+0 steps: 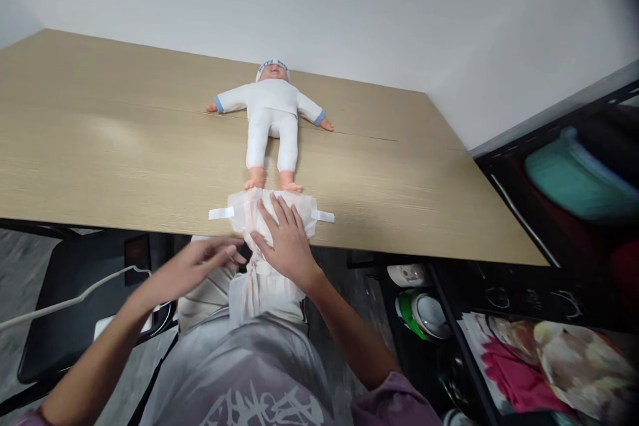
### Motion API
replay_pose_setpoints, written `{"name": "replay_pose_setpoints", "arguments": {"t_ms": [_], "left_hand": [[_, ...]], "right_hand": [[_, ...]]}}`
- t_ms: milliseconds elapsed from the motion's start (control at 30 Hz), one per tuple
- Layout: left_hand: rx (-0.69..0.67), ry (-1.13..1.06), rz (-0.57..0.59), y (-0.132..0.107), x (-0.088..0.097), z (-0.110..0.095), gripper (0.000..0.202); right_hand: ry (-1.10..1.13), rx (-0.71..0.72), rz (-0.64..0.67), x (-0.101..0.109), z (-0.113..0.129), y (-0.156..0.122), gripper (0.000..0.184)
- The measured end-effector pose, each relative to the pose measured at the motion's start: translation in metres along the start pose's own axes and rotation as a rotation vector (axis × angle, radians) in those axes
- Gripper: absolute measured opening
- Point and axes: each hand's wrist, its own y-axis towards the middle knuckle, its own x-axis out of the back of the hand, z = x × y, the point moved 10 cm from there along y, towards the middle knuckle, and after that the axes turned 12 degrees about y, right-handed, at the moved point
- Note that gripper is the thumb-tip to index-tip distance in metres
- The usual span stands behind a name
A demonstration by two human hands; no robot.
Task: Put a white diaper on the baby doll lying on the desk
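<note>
A baby doll in a white suit and cap lies on its back on the wooden table, feet toward me. An unfolded white diaper with two side tabs lies at the table's front edge just below the doll's feet and hangs down over the edge. My right hand lies flat on the diaper, fingers stretched out. My left hand is just below the table edge, fingers loosely curled at the hanging part of the diaper.
A dark shelf rack at the right holds a teal bundle, packaged goods and a green-and-white round item. A black chair with a white cable stands at lower left. A white wall rises behind the table.
</note>
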Motion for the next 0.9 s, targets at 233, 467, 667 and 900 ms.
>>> {"name": "replay_pose_setpoints", "arguments": {"t_ms": [233,467,667,900], "left_hand": [[-0.531,0.911,-0.430,0.114,0.073,-0.121,0.067],[-0.861,1.153,0.174,0.224,0.012,-0.120,0.092],[-0.979,1.104,0.123,0.227,0.017,-0.122,0.060],[-1.112,1.242,0.099,0.230,0.001,-0.137,0.039]], "right_hand": [[0.012,0.013,-0.001,0.001,0.001,0.000,0.074],[0.028,0.001,-0.015,0.001,0.000,-0.001,0.075],[0.059,-0.013,-0.004,0.005,0.002,-0.001,0.076],[0.065,-0.056,0.044,0.003,-0.001,0.002,0.074]]}}
